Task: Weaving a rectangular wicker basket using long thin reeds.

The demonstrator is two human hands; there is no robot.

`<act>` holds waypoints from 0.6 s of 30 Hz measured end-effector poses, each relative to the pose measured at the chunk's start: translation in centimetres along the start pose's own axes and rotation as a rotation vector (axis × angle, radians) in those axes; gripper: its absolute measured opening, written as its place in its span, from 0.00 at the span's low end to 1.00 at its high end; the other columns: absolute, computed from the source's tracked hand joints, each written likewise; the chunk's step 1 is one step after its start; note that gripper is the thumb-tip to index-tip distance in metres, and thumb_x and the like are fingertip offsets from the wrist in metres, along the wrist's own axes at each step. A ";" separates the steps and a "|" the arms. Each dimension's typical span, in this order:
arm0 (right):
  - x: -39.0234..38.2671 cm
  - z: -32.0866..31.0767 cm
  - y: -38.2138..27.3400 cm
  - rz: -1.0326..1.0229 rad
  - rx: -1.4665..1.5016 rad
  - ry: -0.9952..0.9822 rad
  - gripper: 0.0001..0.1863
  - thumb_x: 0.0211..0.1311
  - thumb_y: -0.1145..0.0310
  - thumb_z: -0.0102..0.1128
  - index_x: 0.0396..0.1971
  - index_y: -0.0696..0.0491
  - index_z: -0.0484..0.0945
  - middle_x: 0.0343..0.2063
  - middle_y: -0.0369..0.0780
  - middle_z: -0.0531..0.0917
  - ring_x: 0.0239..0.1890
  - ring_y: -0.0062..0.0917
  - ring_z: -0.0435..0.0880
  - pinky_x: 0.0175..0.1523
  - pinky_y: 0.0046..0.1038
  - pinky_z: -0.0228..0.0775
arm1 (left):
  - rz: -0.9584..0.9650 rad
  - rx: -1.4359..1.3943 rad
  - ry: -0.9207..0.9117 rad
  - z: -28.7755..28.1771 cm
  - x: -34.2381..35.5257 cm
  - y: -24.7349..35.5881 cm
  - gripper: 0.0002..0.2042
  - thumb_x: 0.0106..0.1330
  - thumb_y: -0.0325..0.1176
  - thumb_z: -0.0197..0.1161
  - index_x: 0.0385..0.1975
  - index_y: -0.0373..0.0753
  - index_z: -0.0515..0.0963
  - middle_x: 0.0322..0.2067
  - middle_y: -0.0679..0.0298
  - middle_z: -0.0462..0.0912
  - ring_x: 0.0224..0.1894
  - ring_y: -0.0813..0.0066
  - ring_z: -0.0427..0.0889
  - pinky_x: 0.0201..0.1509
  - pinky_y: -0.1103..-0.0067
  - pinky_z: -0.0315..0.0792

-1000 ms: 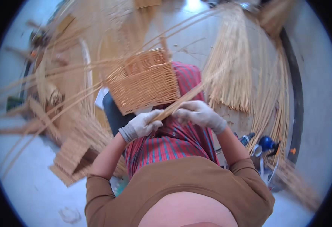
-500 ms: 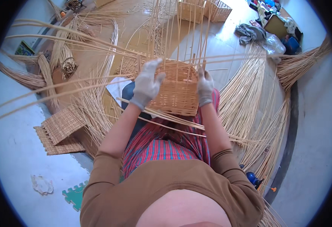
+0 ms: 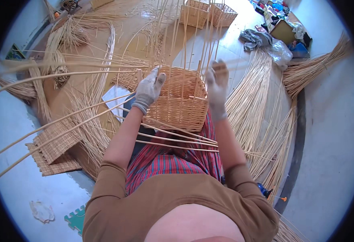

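A half-woven wicker basket [image 3: 176, 114] rests over my lap, with long upright canes [image 3: 185, 44] rising from its walls. My left hand [image 3: 149, 89], in a pale work glove, is closed around the basket's left corner, thumb pointing up. Beside the right wall is my right hand [image 3: 217, 86], gloved too and smeared by motion. Its fingers are stretched upward, apart from the rim, and nothing shows in them. Long loose canes [image 3: 60, 74] stick out to the left from the basket. More canes [image 3: 181, 139] lie across my lap under its near wall.
Bundles of cane [image 3: 251, 97] spread over the floor at the right, and others [image 3: 64, 36] at the far left. Woven panels [image 3: 60, 141] lie at the left. Two wicker baskets [image 3: 195, 14] stand at the back. A plastic bag [image 3: 281, 52] lies near a grey cloth [image 3: 255, 39].
My right hand has come off the basket's right corner and opened. The basket has tilted and shifted slightly left and nearer, and the canes on its left have swung down.
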State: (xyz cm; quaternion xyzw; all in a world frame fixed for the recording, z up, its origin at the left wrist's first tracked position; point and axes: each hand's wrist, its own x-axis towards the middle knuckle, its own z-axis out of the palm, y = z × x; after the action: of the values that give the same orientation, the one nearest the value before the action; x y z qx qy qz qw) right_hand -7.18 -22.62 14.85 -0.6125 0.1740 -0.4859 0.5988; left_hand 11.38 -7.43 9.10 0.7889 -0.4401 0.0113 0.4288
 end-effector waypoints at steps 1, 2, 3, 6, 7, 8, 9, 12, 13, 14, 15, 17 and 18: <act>1.9 1.5 0.0 -0.092 -0.057 -0.017 0.19 0.70 0.70 0.55 0.57 0.58 0.65 0.57 0.44 0.77 0.57 0.22 0.76 0.57 0.29 0.71 | 0.076 0.037 -0.032 0.0 0.2 -0.1 0.31 0.73 0.61 0.43 0.65 0.45 0.69 0.51 0.45 0.81 0.51 0.45 0.81 0.53 0.60 0.74; 3.8 3.4 -0.4 -0.169 -0.059 -0.143 0.18 0.70 0.70 0.55 0.56 0.59 0.66 0.51 0.45 0.80 0.53 0.24 0.79 0.56 0.29 0.72 | 0.151 0.078 -0.059 0.0 0.5 -0.1 0.34 0.72 0.64 0.39 0.65 0.45 0.69 0.54 0.47 0.80 0.54 0.46 0.80 0.56 0.61 0.73; 6.0 4.5 -1.1 -0.247 -0.074 -0.251 0.17 0.70 0.71 0.54 0.55 0.59 0.66 0.46 0.45 0.84 0.49 0.26 0.82 0.55 0.28 0.72 | -0.038 0.079 -0.239 -0.2 0.9 2.2 0.38 0.70 0.69 0.34 0.65 0.45 0.69 0.54 0.50 0.80 0.55 0.45 0.78 0.63 0.56 0.67; 12.0 10.4 -3.2 -0.491 -0.843 -0.406 0.17 0.69 0.64 0.55 0.51 0.58 0.74 0.35 0.46 0.87 0.39 0.36 0.86 0.57 0.37 0.69 | -0.133 -0.069 -0.297 0.0 1.2 0.6 0.42 0.68 0.72 0.32 0.67 0.42 0.66 0.57 0.47 0.77 0.60 0.44 0.74 0.71 0.60 0.57; 13.7 11.4 -2.4 -0.598 -1.221 -0.428 0.17 0.68 0.61 0.55 0.48 0.57 0.77 0.35 0.46 0.88 0.35 0.38 0.87 0.57 0.39 0.68 | -0.111 0.035 -0.200 0.3 1.1 0.9 0.43 0.68 0.71 0.33 0.68 0.40 0.63 0.58 0.44 0.76 0.60 0.45 0.74 0.70 0.62 0.58; 14.7 12.4 -1.2 -0.600 -1.523 -0.478 0.17 0.66 0.58 0.56 0.45 0.56 0.80 0.35 0.45 0.88 0.36 0.36 0.87 0.57 0.40 0.67 | -0.088 0.138 -0.104 0.6 0.8 1.6 0.44 0.69 0.71 0.34 0.70 0.37 0.59 0.59 0.42 0.74 0.61 0.45 0.73 0.70 0.64 0.60; 15.5 12.6 0.0 -0.587 -1.836 -0.523 0.17 0.64 0.56 0.57 0.42 0.54 0.83 0.35 0.44 0.88 0.37 0.34 0.87 0.57 0.41 0.65 | -0.058 0.153 -0.107 0.6 0.6 3.2 0.45 0.69 0.68 0.41 0.72 0.33 0.53 0.61 0.40 0.71 0.64 0.45 0.70 0.70 0.61 0.58; 10.9 14.0 -0.5 -0.719 -1.286 -0.522 0.17 0.57 0.53 0.64 0.41 0.48 0.84 0.35 0.41 0.88 0.42 0.33 0.85 0.55 0.42 0.66 | 0.107 0.408 0.098 1.0 -1.2 0.3 0.44 0.68 0.66 0.49 0.73 0.37 0.52 0.65 0.41 0.66 0.65 0.44 0.68 0.70 0.60 0.59; 8.6 12.1 -0.3 -0.742 -0.941 -0.422 0.18 0.57 0.55 0.65 0.43 0.50 0.83 0.33 0.42 0.87 0.39 0.36 0.85 0.52 0.39 0.70 | 0.126 0.163 0.144 1.3 -1.6 0.4 0.41 0.66 0.63 0.56 0.71 0.39 0.58 0.65 0.42 0.66 0.65 0.44 0.68 0.69 0.60 0.62; 5.7 10.0 -1.9 -0.440 -0.785 -0.579 0.17 0.59 0.57 0.64 0.42 0.52 0.82 0.33 0.43 0.86 0.39 0.37 0.85 0.50 0.37 0.72 | 0.159 0.095 0.088 0.6 -2.8 0.9 0.38 0.65 0.60 0.59 0.68 0.40 0.63 0.65 0.44 0.65 0.65 0.45 0.69 0.68 0.61 0.63; 2.9 6.8 -4.3 -0.123 -0.630 -0.699 0.16 0.61 0.58 0.63 0.42 0.55 0.82 0.34 0.45 0.86 0.40 0.38 0.85 0.48 0.35 0.75 | 0.199 0.015 0.023 -0.6 -4.0 2.8 0.35 0.64 0.58 0.61 0.65 0.42 0.67 0.66 0.46 0.65 0.64 0.47 0.69 0.68 0.61 0.64; -2.3 2.0 -4.7 0.204 -0.605 -0.801 0.13 0.63 0.62 0.62 0.41 0.56 0.82 0.33 0.44 0.85 0.36 0.35 0.85 0.43 0.31 0.76 | 0.380 0.058 -0.231 -3.9 -7.5 5.0 0.23 0.62 0.51 0.65 0.54 0.49 0.76 0.53 0.59 0.78 0.55 0.57 0.77 0.66 0.63 0.65; -5.2 0.0 -3.9 0.310 -0.429 -0.729 0.10 0.65 0.66 0.62 0.38 0.57 0.83 0.30 0.42 0.84 0.32 0.26 0.83 0.41 0.26 0.75 | 0.459 0.096 -0.399 -4.5 -8.4 4.3 0.21 0.61 0.50 0.66 0.52 0.51 0.78 0.46 0.63 0.82 0.51 0.60 0.80 0.65 0.64 0.65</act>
State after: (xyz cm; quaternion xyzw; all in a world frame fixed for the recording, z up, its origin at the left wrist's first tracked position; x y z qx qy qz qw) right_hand -11.08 -17.62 16.35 -0.8206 0.1381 -0.0961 0.5462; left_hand 4.84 0.33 11.49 0.6748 -0.6813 -0.0264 0.2824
